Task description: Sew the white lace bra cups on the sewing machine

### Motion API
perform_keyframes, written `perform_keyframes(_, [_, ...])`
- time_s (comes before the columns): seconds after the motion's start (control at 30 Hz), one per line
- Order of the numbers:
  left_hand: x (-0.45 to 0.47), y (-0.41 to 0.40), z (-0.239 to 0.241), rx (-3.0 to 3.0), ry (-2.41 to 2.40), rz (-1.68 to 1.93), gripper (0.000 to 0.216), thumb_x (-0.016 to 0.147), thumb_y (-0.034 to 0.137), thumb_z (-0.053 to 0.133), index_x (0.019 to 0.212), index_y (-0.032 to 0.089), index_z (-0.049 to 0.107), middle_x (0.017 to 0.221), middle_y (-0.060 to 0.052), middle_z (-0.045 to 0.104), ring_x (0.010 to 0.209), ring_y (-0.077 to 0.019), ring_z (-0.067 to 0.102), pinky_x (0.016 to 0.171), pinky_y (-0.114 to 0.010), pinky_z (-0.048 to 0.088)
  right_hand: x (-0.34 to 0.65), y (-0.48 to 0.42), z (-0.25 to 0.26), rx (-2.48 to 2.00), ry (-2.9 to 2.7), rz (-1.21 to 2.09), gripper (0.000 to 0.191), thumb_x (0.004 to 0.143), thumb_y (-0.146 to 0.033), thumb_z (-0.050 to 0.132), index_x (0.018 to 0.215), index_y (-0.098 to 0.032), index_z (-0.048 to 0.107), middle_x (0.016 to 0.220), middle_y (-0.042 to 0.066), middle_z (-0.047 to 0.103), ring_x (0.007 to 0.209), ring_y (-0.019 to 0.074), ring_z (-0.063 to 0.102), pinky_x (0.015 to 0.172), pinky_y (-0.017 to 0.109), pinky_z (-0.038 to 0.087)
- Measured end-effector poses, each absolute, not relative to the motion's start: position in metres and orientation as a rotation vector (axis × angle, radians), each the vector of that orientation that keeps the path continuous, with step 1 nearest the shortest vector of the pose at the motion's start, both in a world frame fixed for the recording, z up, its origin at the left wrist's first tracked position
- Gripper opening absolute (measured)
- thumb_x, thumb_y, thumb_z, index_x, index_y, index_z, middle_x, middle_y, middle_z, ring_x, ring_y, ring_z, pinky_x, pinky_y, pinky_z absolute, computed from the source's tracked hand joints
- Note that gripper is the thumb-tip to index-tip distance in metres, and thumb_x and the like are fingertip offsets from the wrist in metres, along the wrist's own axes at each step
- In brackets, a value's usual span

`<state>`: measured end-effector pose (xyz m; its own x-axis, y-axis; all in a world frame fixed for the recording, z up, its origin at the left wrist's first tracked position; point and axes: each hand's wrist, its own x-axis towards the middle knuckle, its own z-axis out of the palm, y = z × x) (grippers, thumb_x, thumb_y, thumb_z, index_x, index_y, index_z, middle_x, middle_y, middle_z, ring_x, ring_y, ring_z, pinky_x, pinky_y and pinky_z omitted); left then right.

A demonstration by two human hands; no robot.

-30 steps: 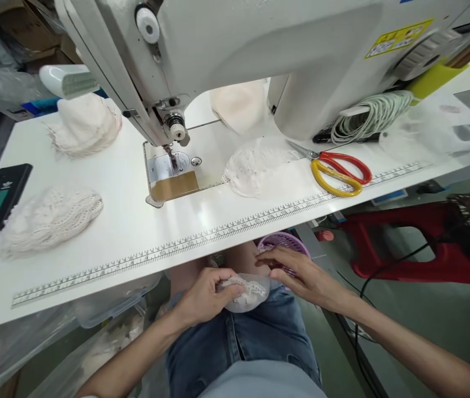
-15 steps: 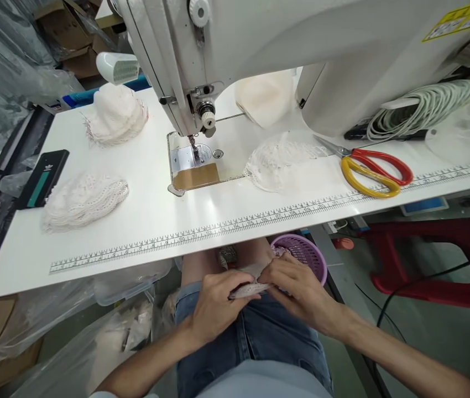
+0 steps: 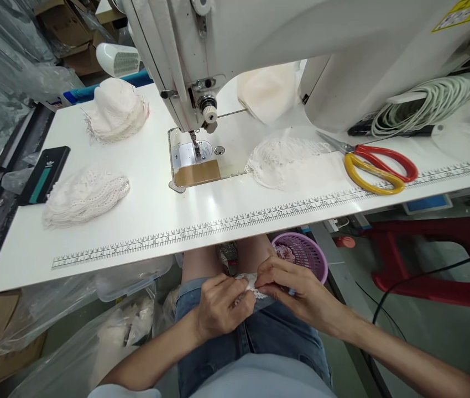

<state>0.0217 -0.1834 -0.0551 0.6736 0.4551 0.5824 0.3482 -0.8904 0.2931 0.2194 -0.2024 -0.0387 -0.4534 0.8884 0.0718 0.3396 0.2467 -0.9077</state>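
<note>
Pinching a white lace piece (image 3: 251, 283) between both hands, a seated person works over the lap, just below the front edge of a white worktop (image 3: 144, 221). The left hand (image 3: 224, 307) has its grip closed on the lace's left end, thumb laid along curled fingers; the right hand (image 3: 291, 282) grasps the opposite end at its fingertips. Fingers cover most of the piece, so its full outline and number of layers cannot be told.

Above, a sewing machine (image 3: 268, 33) fills the scene, its top and right end cut off by the frame. Its arm partly hides a cream fabric stack (image 3: 268, 91) lying behind. Right of the needle, a lace bundle (image 3: 272, 160) nearly fades into the white surface, near red-and-yellow scissors (image 3: 355, 150). At left lie a lace stack (image 3: 88, 199), its layers too fine to count, and a white fabric stack (image 3: 119, 110) farther back.

Beyond the right hand, a purple basket (image 3: 320, 260) is partly screened from sight, its patterned contents hard to make out. A red stool (image 3: 384, 254) runs off the right edge.
</note>
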Motion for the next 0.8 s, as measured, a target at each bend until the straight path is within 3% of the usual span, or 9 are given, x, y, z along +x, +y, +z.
perform_keyframes(0.17, [0.023,-0.183,-0.054,2.729,0.696,0.946,0.01,0.084,0.007,0.045,0.084,0.014,0.053,0.072,-0.004,0.066,0.055,-0.0091,0.058,0.051,-0.02,0.042,0.216,-0.201,-0.039,-1.11,-2.022,1.137,0.017,0.093,-0.017,0.04,0.089,-0.018,0.056,0.089,0.005,0.055,0.076,0.0126,0.054,0.064,0.023,0.043])
perform_keyframes(0.43, [0.02,-0.179,-0.054,2.75,0.698,0.961,0.012,0.085,0.006,0.043,0.084,0.013,0.052,0.073,-0.006,0.066,0.058,-0.0112,0.06,0.049,-0.022,0.041,0.235,-0.198,-0.052,-1.208,-1.975,1.12,0.013,0.094,-0.021,0.034,0.083,-0.021,0.04,0.079,0.003,0.048,0.068,0.0144,0.046,0.06,0.027,0.039])
perform_keyframes(0.67, [0.017,-0.177,-0.058,2.739,0.706,0.961,0.013,0.085,0.005,0.042,0.084,0.013,0.052,0.073,-0.006,0.066,0.057,-0.0112,0.06,0.05,-0.022,0.042,0.289,-0.207,-0.086,-1.578,-1.955,0.928,0.02,0.094,-0.026,0.033,0.081,-0.021,0.046,0.072,0.003,0.051,0.063,0.0156,0.05,0.058,0.028,0.042])
perform_keyframes(0.8, [0.02,-0.177,-0.057,2.736,0.694,0.935,0.013,0.086,0.006,0.042,0.083,0.013,0.053,0.073,-0.006,0.066,0.057,-0.011,0.059,0.05,-0.022,0.041,0.262,-0.208,-0.063,-1.367,-1.975,1.023,0.016,0.095,-0.026,0.037,0.1,-0.02,0.051,0.088,0.006,0.055,0.079,0.0162,0.054,0.067,0.027,0.044])
